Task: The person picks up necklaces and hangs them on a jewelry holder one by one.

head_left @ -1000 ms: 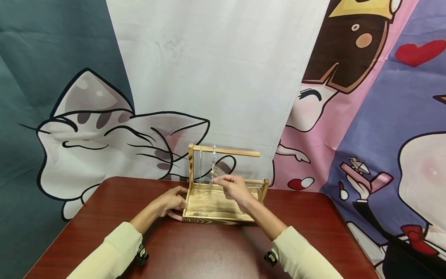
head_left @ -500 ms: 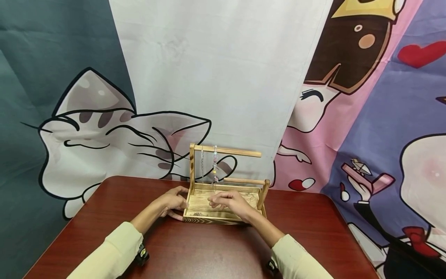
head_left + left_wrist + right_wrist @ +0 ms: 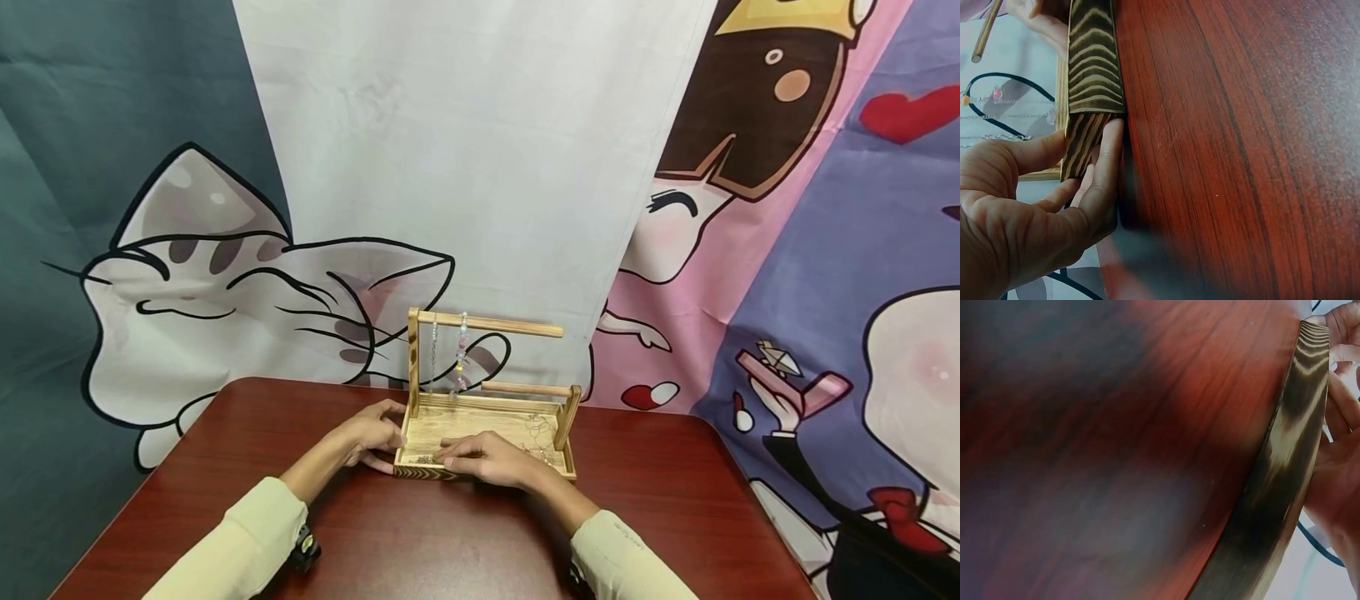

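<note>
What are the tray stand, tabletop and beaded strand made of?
Tray stand: wood, seemingly matte; banded grain, dark front, pale inside.
Tabletop: reddish wood or laminate, glossy; streaked grain, reflections.
Beaded strand: perhaps glass or plastic; pale beads glint, too small to settle.

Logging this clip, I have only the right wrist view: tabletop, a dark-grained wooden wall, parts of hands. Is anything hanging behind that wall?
Observer: Yes. In the head view, a silvery chain and a beaded strand hang from the upper wooden bar.
Operator: What is the right hand near?
Observer: The right hand is right by a small jewellery heap at the front left of the wooden tray.
Operator: And toward the tray's other end?
Observer: Fine, wiry loops lie there, on the tray's floor.
</note>
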The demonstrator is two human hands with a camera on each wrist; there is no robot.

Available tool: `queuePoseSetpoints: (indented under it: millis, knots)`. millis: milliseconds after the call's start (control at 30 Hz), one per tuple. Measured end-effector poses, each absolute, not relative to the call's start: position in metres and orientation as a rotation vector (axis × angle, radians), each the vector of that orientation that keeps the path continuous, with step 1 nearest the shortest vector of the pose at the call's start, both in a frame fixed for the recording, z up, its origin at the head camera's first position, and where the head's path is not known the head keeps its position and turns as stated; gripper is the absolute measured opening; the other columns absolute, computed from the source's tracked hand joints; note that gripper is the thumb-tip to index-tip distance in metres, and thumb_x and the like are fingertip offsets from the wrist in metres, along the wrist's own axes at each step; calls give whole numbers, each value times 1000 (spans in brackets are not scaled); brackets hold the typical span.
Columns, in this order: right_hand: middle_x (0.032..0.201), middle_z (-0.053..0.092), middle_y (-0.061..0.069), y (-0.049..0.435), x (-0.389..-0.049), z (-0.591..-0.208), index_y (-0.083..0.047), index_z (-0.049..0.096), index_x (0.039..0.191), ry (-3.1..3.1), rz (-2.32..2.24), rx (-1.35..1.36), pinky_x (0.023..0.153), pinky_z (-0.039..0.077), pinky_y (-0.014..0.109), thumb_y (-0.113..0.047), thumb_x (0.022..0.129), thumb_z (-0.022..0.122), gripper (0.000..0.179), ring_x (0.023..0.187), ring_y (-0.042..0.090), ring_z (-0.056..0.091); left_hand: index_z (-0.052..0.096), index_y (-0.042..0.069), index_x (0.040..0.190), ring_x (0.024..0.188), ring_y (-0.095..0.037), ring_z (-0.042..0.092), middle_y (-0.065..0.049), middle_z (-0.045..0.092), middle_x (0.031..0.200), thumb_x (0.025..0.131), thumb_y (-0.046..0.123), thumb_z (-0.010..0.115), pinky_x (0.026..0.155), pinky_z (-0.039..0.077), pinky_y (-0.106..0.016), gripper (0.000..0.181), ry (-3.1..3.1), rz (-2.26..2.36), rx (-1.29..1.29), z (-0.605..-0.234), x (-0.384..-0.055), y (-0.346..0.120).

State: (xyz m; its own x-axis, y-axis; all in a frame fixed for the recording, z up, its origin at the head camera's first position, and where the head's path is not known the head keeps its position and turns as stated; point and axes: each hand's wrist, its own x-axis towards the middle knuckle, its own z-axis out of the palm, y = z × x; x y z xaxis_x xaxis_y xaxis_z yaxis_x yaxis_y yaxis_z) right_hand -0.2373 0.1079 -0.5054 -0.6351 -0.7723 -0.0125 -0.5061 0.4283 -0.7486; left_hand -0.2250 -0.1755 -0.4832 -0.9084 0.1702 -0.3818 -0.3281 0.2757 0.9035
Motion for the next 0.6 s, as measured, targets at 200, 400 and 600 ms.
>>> queuePoseSetpoints:
  millis: [200,400,600]
  knots:
    - [165,62,-1,98,-241,-505,-25,77,146,2370,-885,-1145,144,26,59,-47,116,56,43,167,36,43,42,1,163,98,-29,73,-25,69,123,93,-10,67,73,75,-51,74,2153,1656,-150,-482,-225,-175]
    - [170,56,1,90,-240,-509,-27,76,147,2444,-766,-1149,145,26,56,-58,118,48,51,168,37,40,42,1,163,100,-30,74,-26,70,125,92,-10,66,74,75,-53,75,2146,1656,-144,-483,-225,-174]
    - [176,48,2,93,-237,-506,-34,70,154,2537,-629,-1082,143,29,61,-69,117,38,60,168,47,37,41,1,164,101,-30,75,-27,69,126,93,-9,67,75,75,-53,76,2140,1656,-142,-483,-226,-176]
